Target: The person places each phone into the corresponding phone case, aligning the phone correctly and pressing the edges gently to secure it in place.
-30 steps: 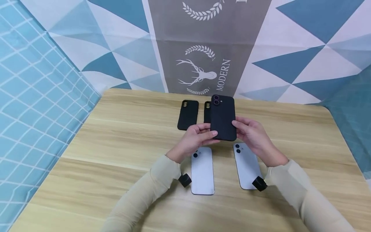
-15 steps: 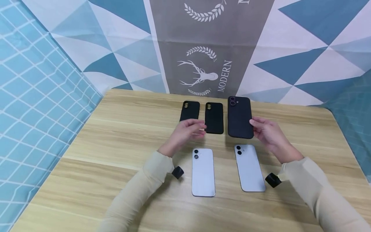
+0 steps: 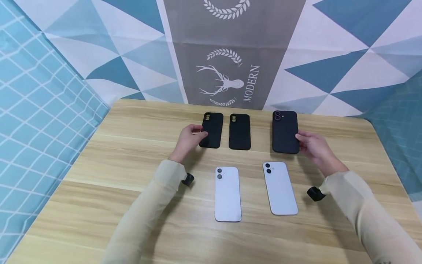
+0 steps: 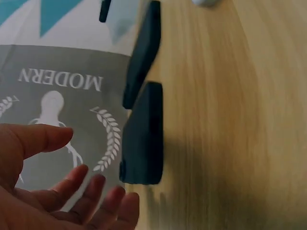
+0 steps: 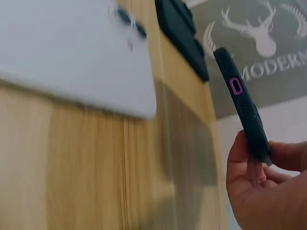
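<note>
My right hand (image 3: pixel 316 149) pinches the right edge of a phone in a black case (image 3: pixel 285 132), held a little above the table at the back right. In the right wrist view, the pink-rimmed port of this phone (image 5: pixel 236 86) shows between thumb and fingers. My left hand (image 3: pixel 188 140) reaches beside the left black phone case (image 3: pixel 213 128), its thumb overlapping the case in the head view. The left wrist view shows the fingers (image 4: pixel 91 191) spread and apart from that case (image 4: pixel 143 139). A second black phone case (image 3: pixel 239 132) lies just to its right.
Two white phones lie camera side up nearer the front, a left one (image 3: pixel 228 194) and a right one (image 3: pixel 280 189). The wooden table (image 3: pixel 99 205) meets a patterned cloth wall (image 3: pixel 227 55) at the back. Blue gridded cloth (image 3: pixel 36 121) hangs at the left.
The left hand has let go of the cased phone and moved left to the left phone case. The right hand has carried the cased phone to the right, uncovering the second case.
</note>
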`<state>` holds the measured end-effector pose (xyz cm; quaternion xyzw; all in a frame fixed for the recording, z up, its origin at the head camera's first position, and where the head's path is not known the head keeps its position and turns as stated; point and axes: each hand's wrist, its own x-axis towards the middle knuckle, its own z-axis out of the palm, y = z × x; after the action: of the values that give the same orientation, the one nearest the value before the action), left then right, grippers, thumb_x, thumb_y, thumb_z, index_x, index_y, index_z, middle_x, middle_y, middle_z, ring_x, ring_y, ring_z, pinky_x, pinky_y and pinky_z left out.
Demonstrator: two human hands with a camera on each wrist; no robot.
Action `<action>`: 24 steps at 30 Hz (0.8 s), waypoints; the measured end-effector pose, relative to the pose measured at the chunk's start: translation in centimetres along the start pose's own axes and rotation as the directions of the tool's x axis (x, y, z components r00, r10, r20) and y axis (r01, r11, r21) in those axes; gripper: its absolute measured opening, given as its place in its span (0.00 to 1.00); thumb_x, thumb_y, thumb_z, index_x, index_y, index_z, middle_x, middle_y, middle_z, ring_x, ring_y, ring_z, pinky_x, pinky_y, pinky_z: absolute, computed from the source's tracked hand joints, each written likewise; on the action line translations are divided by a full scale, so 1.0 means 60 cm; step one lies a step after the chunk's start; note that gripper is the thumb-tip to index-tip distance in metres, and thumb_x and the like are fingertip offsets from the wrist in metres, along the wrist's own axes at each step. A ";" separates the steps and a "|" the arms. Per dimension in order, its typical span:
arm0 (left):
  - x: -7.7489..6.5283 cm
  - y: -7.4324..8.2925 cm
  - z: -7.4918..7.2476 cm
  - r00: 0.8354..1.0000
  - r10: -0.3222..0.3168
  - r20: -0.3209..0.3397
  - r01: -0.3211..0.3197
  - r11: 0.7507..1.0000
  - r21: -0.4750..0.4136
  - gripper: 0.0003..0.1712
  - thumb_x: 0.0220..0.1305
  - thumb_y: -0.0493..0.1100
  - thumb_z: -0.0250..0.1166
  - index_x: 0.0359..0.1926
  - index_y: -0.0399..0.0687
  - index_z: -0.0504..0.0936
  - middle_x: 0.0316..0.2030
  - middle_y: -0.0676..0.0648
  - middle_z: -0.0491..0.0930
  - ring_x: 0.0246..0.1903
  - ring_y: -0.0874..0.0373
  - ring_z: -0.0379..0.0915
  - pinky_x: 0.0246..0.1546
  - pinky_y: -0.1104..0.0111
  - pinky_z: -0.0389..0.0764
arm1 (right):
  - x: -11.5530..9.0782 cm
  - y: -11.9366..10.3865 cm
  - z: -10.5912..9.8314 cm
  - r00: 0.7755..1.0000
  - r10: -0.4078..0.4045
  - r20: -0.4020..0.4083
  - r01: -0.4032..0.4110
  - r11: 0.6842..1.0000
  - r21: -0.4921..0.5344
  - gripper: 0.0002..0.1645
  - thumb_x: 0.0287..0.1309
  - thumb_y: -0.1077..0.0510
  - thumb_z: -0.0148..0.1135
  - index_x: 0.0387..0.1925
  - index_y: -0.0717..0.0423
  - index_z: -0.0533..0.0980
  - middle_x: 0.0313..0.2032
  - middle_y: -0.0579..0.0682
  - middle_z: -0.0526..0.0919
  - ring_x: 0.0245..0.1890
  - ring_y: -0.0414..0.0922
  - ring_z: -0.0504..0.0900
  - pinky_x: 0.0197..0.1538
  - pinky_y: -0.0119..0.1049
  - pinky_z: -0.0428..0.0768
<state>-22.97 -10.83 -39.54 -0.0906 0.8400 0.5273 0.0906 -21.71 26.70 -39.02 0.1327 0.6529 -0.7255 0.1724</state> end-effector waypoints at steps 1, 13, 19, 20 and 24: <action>0.003 0.000 0.001 1.000 -0.003 -0.004 0.003 1.000 0.021 0.27 0.62 0.45 0.61 0.60 0.39 0.69 0.57 0.40 0.71 0.54 0.49 0.70 0.54 0.62 0.76 | 0.003 0.000 -0.005 1.000 0.000 -0.004 0.000 1.000 -0.017 0.39 0.66 0.58 0.51 0.70 0.66 0.46 0.27 0.34 0.78 0.28 0.31 0.73 0.31 0.23 0.74; 0.023 -0.001 0.015 1.000 0.010 -0.012 -0.007 0.984 0.180 0.34 0.57 0.48 0.65 0.60 0.36 0.66 0.59 0.38 0.69 0.60 0.47 0.65 0.60 0.59 0.72 | 0.036 0.010 -0.045 0.996 0.019 -0.083 -0.031 0.989 -0.146 0.33 0.67 0.58 0.48 0.70 0.62 0.51 0.25 0.31 0.75 0.29 0.30 0.71 0.33 0.21 0.74; 0.027 0.001 0.022 0.999 -0.020 -0.028 0.026 0.971 0.238 0.38 0.53 0.49 0.69 0.61 0.38 0.65 0.59 0.38 0.69 0.58 0.46 0.66 0.59 0.58 0.74 | 0.048 0.012 -0.051 0.996 0.011 -0.092 -0.036 0.960 -0.279 0.36 0.69 0.56 0.45 0.70 0.67 0.45 0.25 0.25 0.73 0.29 0.28 0.70 0.33 0.20 0.74; 0.028 0.002 0.023 0.999 -0.025 -0.030 0.032 0.969 0.244 0.39 0.53 0.50 0.70 0.61 0.38 0.65 0.58 0.38 0.69 0.58 0.46 0.67 0.58 0.58 0.74 | 0.050 0.012 -0.052 0.995 0.011 -0.094 -0.038 0.957 -0.288 0.36 0.69 0.56 0.44 0.70 0.67 0.46 0.25 0.25 0.73 0.28 0.27 0.71 0.32 0.20 0.74; 0.031 0.001 0.028 0.999 -0.036 -0.036 0.044 0.961 0.275 0.42 0.49 0.49 0.72 0.62 0.38 0.65 0.58 0.38 0.68 0.55 0.46 0.67 0.57 0.57 0.74 | 0.058 0.014 -0.058 0.994 0.024 -0.111 -0.059 0.945 -0.321 0.35 0.69 0.56 0.43 0.70 0.66 0.46 0.24 0.23 0.73 0.28 0.26 0.72 0.33 0.20 0.75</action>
<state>-24.68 -9.36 -40.65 -0.1020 0.9044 0.4021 0.1002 -24.59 29.81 -41.63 0.1544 0.7684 -0.5967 0.1725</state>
